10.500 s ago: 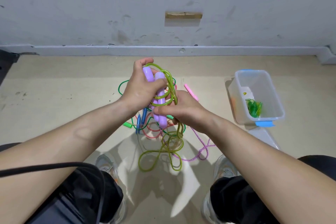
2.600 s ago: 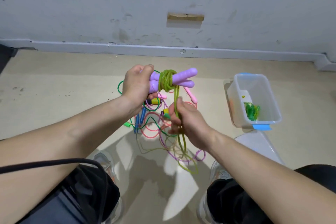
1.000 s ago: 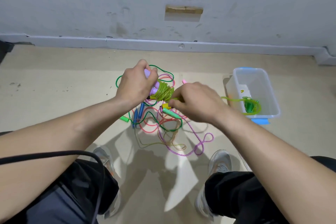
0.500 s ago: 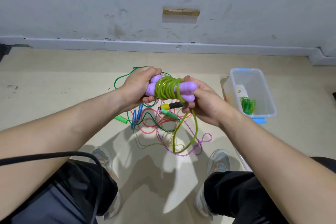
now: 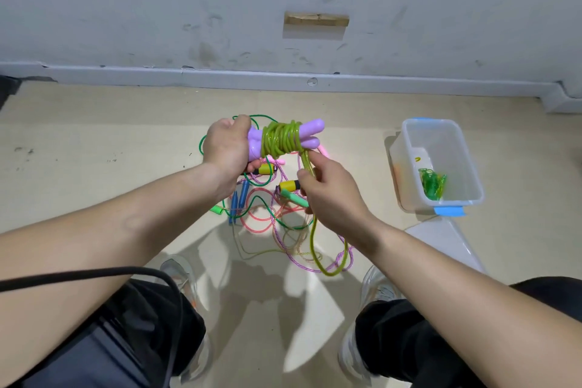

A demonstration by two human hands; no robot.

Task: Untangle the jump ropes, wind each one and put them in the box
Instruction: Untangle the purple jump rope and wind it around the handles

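Observation:
My left hand (image 5: 226, 146) grips the two purple handles (image 5: 310, 135) of a jump rope held level above the floor. Its yellow-green cord (image 5: 280, 140) is wound in several turns round the handles. My right hand (image 5: 330, 189) pinches the loose end of that cord just below the bundle, and a loop of it (image 5: 327, 261) hangs down toward the floor. Below the hands lies a tangle of other ropes (image 5: 267, 214) with blue, green, yellow and pink handles. The clear plastic box (image 5: 406, 167) stands on the floor at the right, with a wound green rope (image 5: 433, 183) inside.
The box's clear lid (image 5: 444, 242) lies on the floor in front of the box. The wall and its skirting (image 5: 283, 80) run across the back. My knees and shoes (image 5: 374, 290) flank the tangle, and a black cable (image 5: 94, 274) crosses my left arm.
My right hand has left the right end of the handles and dropped below the bundle, now pinching the loose cord. The hanging loop is shorter than seconds ago, with more turns on the handles.

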